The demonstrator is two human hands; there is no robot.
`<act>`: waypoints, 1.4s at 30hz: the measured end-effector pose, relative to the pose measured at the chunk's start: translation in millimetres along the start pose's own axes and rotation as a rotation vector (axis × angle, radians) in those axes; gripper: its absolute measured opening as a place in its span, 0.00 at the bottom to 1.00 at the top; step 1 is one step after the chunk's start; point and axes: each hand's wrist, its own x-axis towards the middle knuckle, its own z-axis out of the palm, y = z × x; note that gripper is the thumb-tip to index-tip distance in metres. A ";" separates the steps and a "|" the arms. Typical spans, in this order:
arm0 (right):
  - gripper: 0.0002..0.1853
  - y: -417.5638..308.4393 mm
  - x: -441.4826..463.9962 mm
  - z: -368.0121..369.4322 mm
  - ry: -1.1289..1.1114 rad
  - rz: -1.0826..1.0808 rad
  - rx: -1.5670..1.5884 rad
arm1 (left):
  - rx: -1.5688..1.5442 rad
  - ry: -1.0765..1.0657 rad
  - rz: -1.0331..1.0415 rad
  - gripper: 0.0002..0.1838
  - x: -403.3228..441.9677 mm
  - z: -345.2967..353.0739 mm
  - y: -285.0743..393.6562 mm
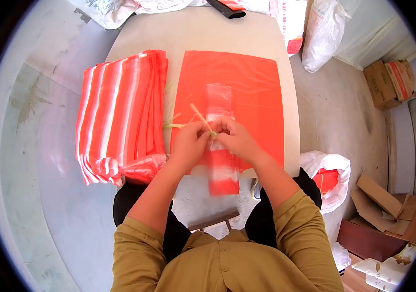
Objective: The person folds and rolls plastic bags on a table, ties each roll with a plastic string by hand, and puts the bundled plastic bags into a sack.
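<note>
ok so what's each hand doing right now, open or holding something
Left hand: closed, pinching the yellowish tie at the red-and-white bundle.
Right hand: closed, pinching the same tie.

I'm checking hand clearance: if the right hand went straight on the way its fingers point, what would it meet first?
The right hand would likely meet the yellowish tie first, then the left hand; depth is unclear.
</note>
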 end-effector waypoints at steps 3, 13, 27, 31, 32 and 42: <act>0.04 -13.7 -2.6 -4.5 -0.080 0.005 -0.096 | -0.044 0.053 0.029 0.05 0.1 2.6 3.5; 0.06 -11.0 -15.0 -30.3 -0.215 -0.271 -0.451 | 0.658 0.247 0.126 0.09 8.5 -4.2 -0.1; 0.34 -29.4 -37.0 -20.8 -0.021 0.018 0.249 | -0.532 -0.062 -0.265 0.32 -31.7 2.5 17.7; 0.39 -42.7 -41.2 -24.2 -0.018 -0.088 0.329 | -1.290 -0.376 -0.214 0.36 -35.3 -10.2 13.8; 0.39 -38.1 -39.8 -24.8 0.053 -0.066 0.234 | -1.278 -0.415 -0.170 0.37 -37.8 -10.5 19.9; 0.28 -17.8 -57.2 21.1 -0.054 0.034 0.615 | -1.116 -0.091 -0.276 0.27 -39.1 -0.3 8.3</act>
